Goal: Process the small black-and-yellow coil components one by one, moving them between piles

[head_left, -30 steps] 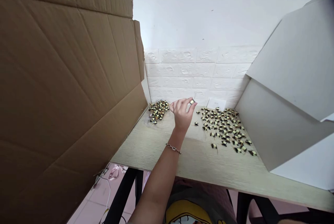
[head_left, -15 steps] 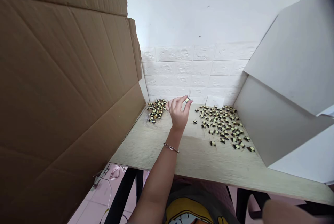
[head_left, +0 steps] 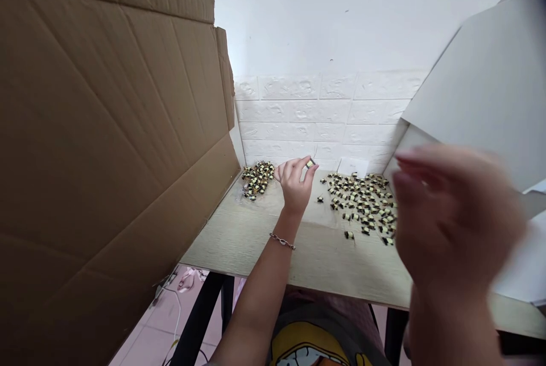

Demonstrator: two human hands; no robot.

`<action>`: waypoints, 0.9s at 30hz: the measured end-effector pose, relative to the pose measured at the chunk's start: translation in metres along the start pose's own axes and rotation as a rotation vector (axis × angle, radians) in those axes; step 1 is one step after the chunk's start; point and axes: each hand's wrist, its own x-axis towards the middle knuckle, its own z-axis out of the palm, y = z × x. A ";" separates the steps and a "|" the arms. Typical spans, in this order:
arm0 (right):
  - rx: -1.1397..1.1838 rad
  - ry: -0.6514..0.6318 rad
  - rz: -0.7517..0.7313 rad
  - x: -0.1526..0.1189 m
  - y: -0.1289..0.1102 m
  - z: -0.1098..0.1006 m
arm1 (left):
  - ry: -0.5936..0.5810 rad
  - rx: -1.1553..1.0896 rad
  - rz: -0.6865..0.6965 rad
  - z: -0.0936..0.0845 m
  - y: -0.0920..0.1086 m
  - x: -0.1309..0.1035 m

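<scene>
My left hand (head_left: 296, 184), a chain bracelet on its wrist, pinches a small black and yellow wired part (head_left: 310, 164) between thumb and fingertips above the table. Large and blurred, my right hand (head_left: 452, 212) is raised at the right, close to the camera, and its fingers are smeared by motion. Many similar parts (head_left: 362, 201) lie spread over the right of the table, some hidden behind my right hand. A denser pile of such parts (head_left: 258, 178) sits at the back left.
The pale wooden table (head_left: 333, 263) meets a white brick-pattern wall (head_left: 305, 110). A tall brown cardboard sheet (head_left: 106, 127) stands along the left, and white panels (head_left: 482, 87) close the right side. A white paper (head_left: 353, 167) leans at the back.
My right hand has risen from the bottom right corner into view, covering part of the spread parts. My left hand still pinches the small part, almost unmoved.
</scene>
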 end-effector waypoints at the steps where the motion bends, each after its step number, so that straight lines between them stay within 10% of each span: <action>1: -0.123 -0.008 -0.052 0.022 0.010 0.009 | -0.020 -0.013 -0.011 0.000 0.000 0.000; 5: -0.392 -0.124 -0.159 0.071 0.060 0.041 | -0.153 -0.123 -0.059 0.002 0.002 0.002; 10: -0.384 -0.233 -0.069 0.067 0.099 0.059 | -0.267 -0.258 -0.090 0.004 -0.001 0.004; 27: 0.013 -0.327 0.206 0.073 0.116 0.057 | -0.423 -0.556 -0.368 0.008 -0.003 0.005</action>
